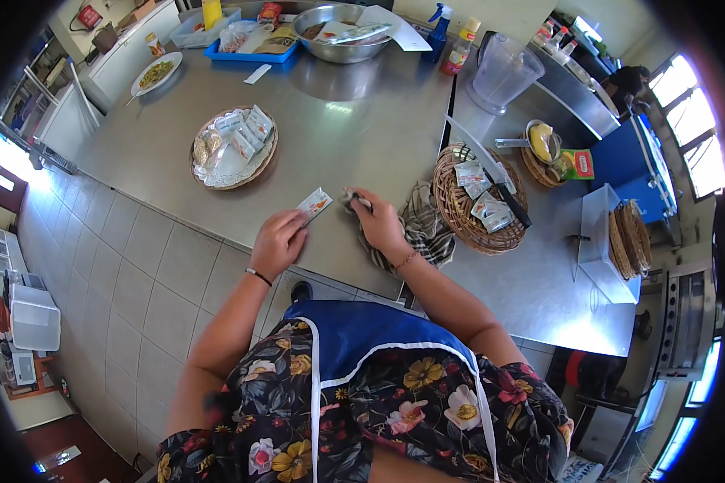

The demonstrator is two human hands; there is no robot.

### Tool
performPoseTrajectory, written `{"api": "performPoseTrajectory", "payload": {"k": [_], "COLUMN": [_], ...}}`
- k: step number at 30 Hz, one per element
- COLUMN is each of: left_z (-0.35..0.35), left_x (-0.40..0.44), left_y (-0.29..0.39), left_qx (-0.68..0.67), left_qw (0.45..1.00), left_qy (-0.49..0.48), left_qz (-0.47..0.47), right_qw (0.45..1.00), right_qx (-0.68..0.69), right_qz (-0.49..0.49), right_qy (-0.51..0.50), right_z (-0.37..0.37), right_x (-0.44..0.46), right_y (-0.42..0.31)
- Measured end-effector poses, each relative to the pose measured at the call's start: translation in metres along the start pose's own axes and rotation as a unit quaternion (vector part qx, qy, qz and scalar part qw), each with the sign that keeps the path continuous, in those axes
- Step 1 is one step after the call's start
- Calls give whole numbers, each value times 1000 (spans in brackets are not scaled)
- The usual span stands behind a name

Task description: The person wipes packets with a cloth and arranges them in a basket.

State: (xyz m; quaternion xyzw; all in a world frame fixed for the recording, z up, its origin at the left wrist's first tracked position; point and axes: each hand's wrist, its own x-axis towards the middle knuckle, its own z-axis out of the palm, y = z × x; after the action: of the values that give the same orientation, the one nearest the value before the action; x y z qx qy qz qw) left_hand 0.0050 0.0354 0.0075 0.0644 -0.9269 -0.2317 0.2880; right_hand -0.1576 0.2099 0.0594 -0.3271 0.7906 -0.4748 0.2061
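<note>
Near the front edge of the steel table, my left hand [279, 243] pinches a small white packet [315, 204] with an orange print. Just to its right, my right hand [377, 225] is closed round a bunched end of a checked cloth [425, 221], whose rest lies beside and under the wrist. A round basket with a white lace liner [235, 179] holds several packets at the upper left. On the right, a wicker basket [459, 211] holds more packets, with a black-handled knife [509, 201] lying across it.
At the back stand a steel bowl [350, 53], a blue tray [250, 57], a blue spray bottle [437, 36] and a clear jug [503, 76]. A plate of food [156, 74] sits at the left. A plastic bin [600, 245] with wicker baskets is at the right.
</note>
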Motion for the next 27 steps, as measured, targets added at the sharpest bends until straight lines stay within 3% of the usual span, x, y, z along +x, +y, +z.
{"api": "performPoseTrajectory", "payload": {"k": [2, 4, 6, 9, 12, 16, 20, 24, 27], "left_z": [4, 11, 17, 17, 11, 13, 17, 10, 18], "left_x": [-3, -9, -12, -12, -2, 6, 14, 18, 8], "left_y": [7, 1, -6, -9, 4, 7, -6, 8, -7], "left_qx": [11, 19, 30, 33, 10, 41, 48, -80, -147], "left_qw": [1000, 1000, 999, 999, 1000, 997, 997, 981, 946], "left_qy": [-2, 1, 7, -28, -8, -10, -3, 51, 6], "left_qz": [25, 19, 28, 7, -6, -61, -58, -169, -288], "right_qw": [997, 982, 910, 900, 912, 940, 938, 942, 940], "right_qx": [48, 65, -213, -269, -287, -218, -206, -189, -179], "right_qz": [-60, -176, -354, -340, -294, -255, -263, -267, -281], "right_qy": [32, -6, -25, -44, 14, 67, 95, 76, 75], "right_z": [12, 38, 58, 66, 52, 27, 19, 18, 16], "right_x": [12, 24, 32, 23, 21, 18, 6, 2, 1], "right_y": [-4, 13, 20, 27, 39, 55, 56, 60, 60]}}
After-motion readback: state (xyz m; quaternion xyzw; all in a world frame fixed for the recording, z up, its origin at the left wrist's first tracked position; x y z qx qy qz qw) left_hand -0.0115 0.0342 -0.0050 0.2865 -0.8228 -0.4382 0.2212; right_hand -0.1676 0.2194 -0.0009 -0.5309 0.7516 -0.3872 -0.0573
